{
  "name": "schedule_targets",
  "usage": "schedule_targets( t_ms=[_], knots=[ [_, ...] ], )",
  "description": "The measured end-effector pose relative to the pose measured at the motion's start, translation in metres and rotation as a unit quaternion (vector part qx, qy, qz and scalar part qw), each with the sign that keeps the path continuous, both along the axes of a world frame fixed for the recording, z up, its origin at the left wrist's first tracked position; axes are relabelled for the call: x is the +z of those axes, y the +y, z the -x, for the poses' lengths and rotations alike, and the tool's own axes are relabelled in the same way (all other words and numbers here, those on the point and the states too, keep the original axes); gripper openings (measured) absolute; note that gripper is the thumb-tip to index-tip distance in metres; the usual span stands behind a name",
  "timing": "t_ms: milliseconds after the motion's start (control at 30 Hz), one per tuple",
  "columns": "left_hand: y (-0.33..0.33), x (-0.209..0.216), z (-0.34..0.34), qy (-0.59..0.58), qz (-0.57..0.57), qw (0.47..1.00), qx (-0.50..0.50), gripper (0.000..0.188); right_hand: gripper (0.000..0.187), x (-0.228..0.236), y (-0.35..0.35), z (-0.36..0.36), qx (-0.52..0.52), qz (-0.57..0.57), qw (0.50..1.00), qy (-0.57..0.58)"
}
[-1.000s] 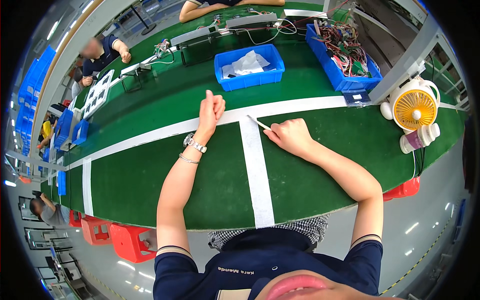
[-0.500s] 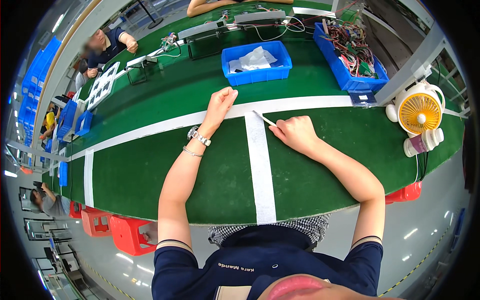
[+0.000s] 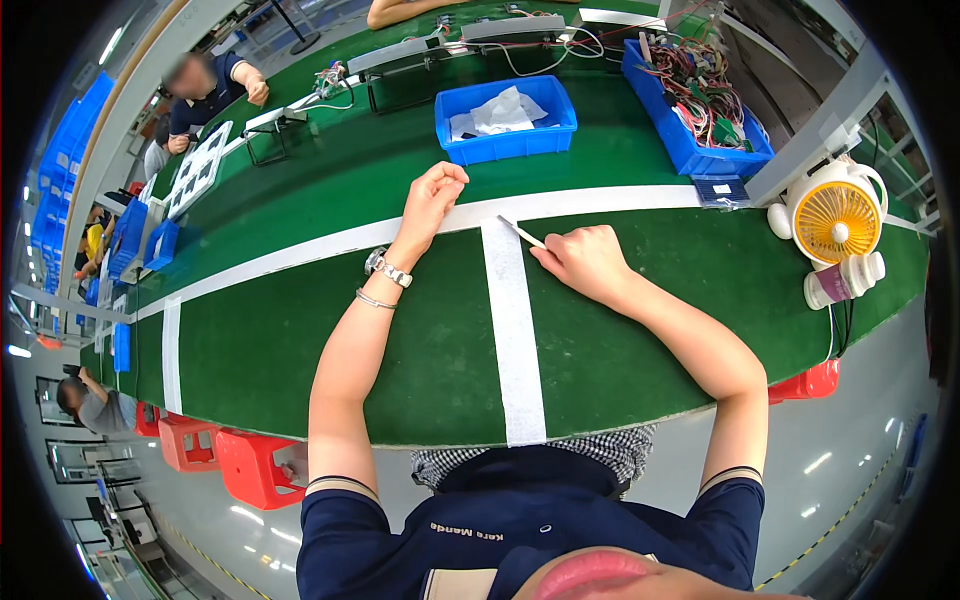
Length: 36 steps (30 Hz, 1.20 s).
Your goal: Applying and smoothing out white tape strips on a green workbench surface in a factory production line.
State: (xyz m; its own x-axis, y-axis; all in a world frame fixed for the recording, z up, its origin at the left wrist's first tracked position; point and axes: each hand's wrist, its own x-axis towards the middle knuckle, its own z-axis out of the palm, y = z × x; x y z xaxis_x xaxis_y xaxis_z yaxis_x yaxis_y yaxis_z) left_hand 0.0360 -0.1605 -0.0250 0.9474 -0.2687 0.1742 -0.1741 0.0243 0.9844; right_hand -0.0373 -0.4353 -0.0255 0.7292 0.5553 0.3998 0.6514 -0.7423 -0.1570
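My right hand is closed round the pale handle of a slim tool with a grey, blade-like tip. The tip points up and left, over the far end of a white tape strip that runs toward me across the green tabletop. My left hand is over the long crosswise white tape, its fingers curled together. Whether something small is between those fingers cannot be made out. A metal watch and a thin bracelet are on my left wrist.
Beyond my hands stands a blue bin holding white crumpled sheets. Another blue bin of tangled wires is at far right, near a yellow-and-white fan and a bottle. A person sits far left; red stools line the near edge.
The tool in my right hand has turned slightly, and more of its grey tip shows. My left fingers have shifted a little. The whole view has moved slightly.
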Motion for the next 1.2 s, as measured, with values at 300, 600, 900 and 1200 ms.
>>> schedule_targets(
  t_ms=[300,600,900,1200],
  knots=[
    [-0.003,0.005,0.003,0.005,-0.006,1.0,0.01,0.027,0.04,0.0,-0.002,-0.001,0.001,0.004,1.0,0.007],
    [0.002,-0.004,-0.002,-0.01,-0.043,0.999,-0.009,0.019,0.041,0.003,-0.001,0.0,0.0,0.009,1.0,0.02],
    [-0.002,-0.004,-0.001,-0.015,-0.053,0.998,0.002,0.015,0.041,-0.001,-0.002,-0.001,-0.004,0.009,1.0,0.022],
    [-0.007,0.003,0.003,-0.03,-0.075,0.997,-0.004,0.013,0.041,0.003,-0.001,0.0,-0.007,0.015,1.0,0.025]
  ],
)
